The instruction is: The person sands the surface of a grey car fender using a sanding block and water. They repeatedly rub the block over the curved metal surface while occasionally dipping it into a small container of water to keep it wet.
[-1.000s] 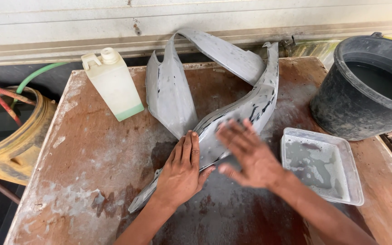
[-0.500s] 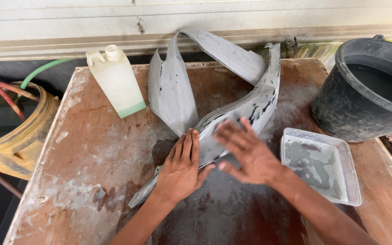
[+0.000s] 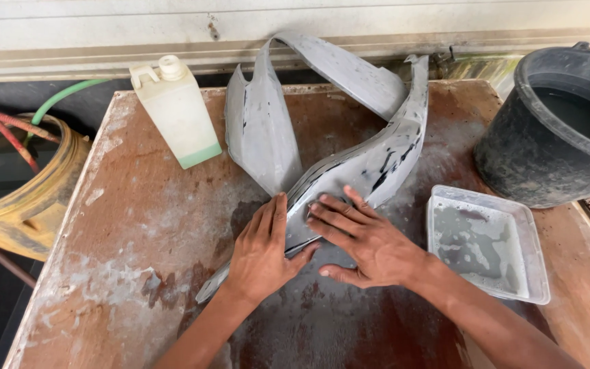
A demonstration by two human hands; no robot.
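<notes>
1. The left hand (image 3: 262, 250) lies flat, palm down, fingers straight and close together, pressing on the lower strip of the grey plastic fairing panel (image 3: 367, 164).
2. The right hand (image 3: 363, 239) rests just beside it on the same panel, fingers spread apart and flat, gripping nothing.
3. The fairing panel lies in the middle of the worn wooden table (image 3: 104, 273), its curved arms reaching toward the far edge.
4. A pale plastic jug (image 3: 179, 119) stands at the far left of the table.
5. A clear tray of cloudy water (image 3: 487, 242) sits to the right of the hands, with a black bucket (image 3: 548, 143) beyond it.
</notes>
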